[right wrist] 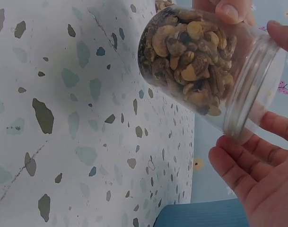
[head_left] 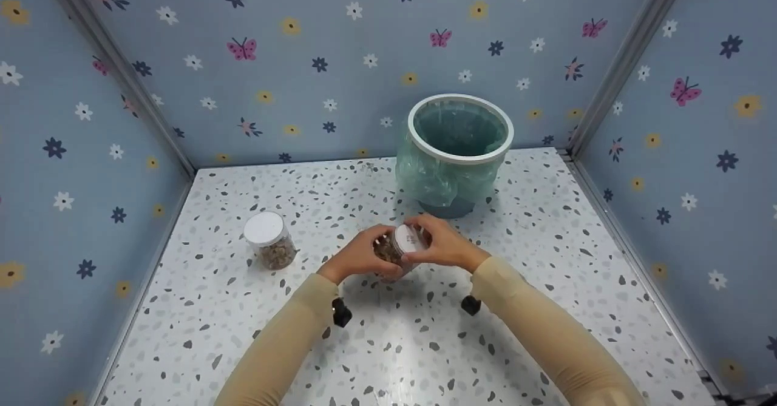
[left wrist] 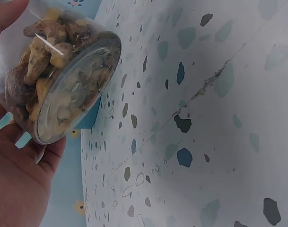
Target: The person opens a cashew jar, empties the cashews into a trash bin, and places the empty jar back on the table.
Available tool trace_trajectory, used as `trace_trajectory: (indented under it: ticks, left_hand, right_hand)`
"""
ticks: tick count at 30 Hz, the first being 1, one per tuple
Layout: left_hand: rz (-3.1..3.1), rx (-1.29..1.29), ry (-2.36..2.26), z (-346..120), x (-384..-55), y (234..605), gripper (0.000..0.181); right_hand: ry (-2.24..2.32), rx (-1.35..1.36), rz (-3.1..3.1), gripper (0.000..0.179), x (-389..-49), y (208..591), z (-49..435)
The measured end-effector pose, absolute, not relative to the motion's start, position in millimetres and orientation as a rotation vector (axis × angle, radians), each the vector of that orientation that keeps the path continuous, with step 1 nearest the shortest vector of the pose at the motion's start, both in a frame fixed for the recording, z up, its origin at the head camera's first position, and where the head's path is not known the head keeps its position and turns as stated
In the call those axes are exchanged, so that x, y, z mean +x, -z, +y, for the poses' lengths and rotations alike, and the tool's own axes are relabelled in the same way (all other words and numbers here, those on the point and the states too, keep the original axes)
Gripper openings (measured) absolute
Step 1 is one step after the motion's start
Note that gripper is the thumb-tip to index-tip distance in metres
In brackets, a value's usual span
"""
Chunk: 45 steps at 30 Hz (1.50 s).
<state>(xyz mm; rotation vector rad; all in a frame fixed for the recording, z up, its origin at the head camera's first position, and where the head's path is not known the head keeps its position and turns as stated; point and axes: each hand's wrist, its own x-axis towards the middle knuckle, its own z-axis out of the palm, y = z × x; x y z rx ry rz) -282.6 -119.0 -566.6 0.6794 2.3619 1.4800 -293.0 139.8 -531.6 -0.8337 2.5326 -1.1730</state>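
Observation:
Both hands hold a clear jar (right wrist: 188, 61) tilted above the table, partly filled with brown and tan dried pieces resembling mushrooms. Around the jar's body curl the fingers of my left hand (head_left: 359, 254), its palm showing beside the jar's base in the left wrist view. My right hand (head_left: 448, 246) grips the white lid (head_left: 409, 240) between thumb and fingers. In the right wrist view the lid sits on the jar's threaded neck, at the end away from the pieces. A second jar (head_left: 276, 253) with similar contents stands upright on the left, its white lid (head_left: 264, 228) on.
A bin (head_left: 446, 209) with a green liner bag (head_left: 446, 181) and white rim ring (head_left: 461, 158) stands behind the hands, slightly right. The speckled white table (head_left: 212, 321) is bounded by patterned blue panels (head_left: 340, 90) at the back and both sides.

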Motion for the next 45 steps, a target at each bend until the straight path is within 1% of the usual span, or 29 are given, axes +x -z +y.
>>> trace_trajectory:
  ticks: [6, 11, 16, 24, 33, 38, 42, 45]
  left_hand:
    - [2.332, 0.674, -1.482, -116.9, -282.3, 564.7, 0.082]
    - [2.34, 0.659, -1.465, -117.0, -281.0, 565.2, 0.091]
    - [2.378, 0.695, -1.465, -112.7, -279.9, 568.2, 0.095]
    - [2.428, 0.744, -1.54, -106.3, -278.3, 570.7, 0.09]
    - [2.615, 0.76, -1.494, -97.5, -276.1, 569.8, 0.091]
    - [2.679, 0.779, -1.481, -94.9, -272.5, 568.4, 0.085]
    - [2.699, 0.81, -1.459, -93.1, -269.6, 566.0, 0.077]
    - [2.696, 0.841, -1.453, -92.7, -268.6, 563.1, 0.074]
  right_hand:
    - [1.241, -0.775, 2.552, 0.07, -291.7, 530.4, 141.2]
    - [1.286, -0.678, 2.575, 0.067, -291.4, 528.2, 142.9]
    - [1.354, -0.631, 2.59, 0.064, -289.9, 528.0, 142.4]
    - [1.421, -0.594, 2.641, 0.059, -284.8, 527.7, 134.7]
    - [1.38, -0.664, 2.74, 0.06, -287.4, 527.6, 128.8]
    - [1.409, -0.641, 2.746, 0.058, -285.1, 528.0, 127.7]
    - [1.469, -0.681, 2.779, 0.055, -282.4, 531.2, 127.6]
    - [1.528, -0.707, 2.792, 0.054, -280.0, 533.4, 128.0]
